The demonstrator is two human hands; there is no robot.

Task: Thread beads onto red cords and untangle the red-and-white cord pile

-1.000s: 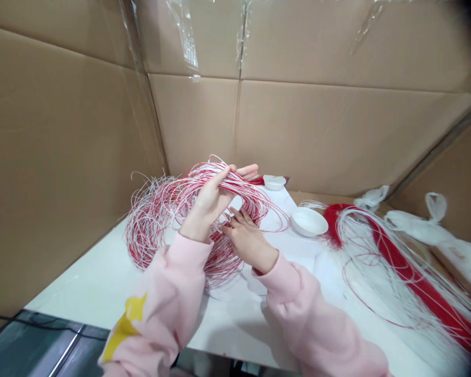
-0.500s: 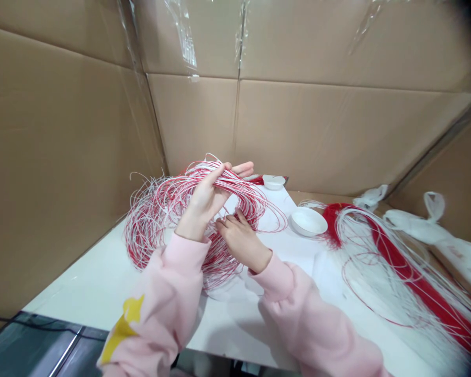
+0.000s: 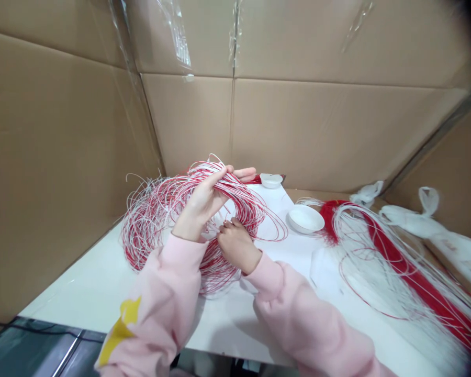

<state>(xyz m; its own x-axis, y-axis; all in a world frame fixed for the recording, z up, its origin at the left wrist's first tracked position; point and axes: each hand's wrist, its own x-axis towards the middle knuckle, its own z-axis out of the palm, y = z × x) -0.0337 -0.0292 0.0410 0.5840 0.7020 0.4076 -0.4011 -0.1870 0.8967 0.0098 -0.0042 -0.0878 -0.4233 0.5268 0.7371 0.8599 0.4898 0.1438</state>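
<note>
A big loose coil of thin red-and-white cord (image 3: pixel 149 225) spreads over the table in front of me. The upper strands hang over my left hand (image 3: pixel 207 201), raised with its thumb across them and the other fingers stretched out beyond. Inside the loop, below the left palm, my right hand (image 3: pixel 237 245) is closed, its fingertips pinched at thin cord ends. Exactly how many strands it pinches is too small to tell. Some looser loops stick out to the right of the coil.
A white bowl (image 3: pixel 306 219) stands right of the coil, with a smaller white dish (image 3: pixel 271 180) behind it. Red thread (image 3: pixel 390 256) and white cords lie along the right side. White plastic bags (image 3: pixel 412 217) sit beyond them. Cardboard walls (image 3: pixel 317 131) enclose the table (image 3: pixel 86 293).
My right hand has shifted slightly left and down, and its fingers are drawn closer together. The left hand keeps holding the cords. The whole view has moved slightly.
</note>
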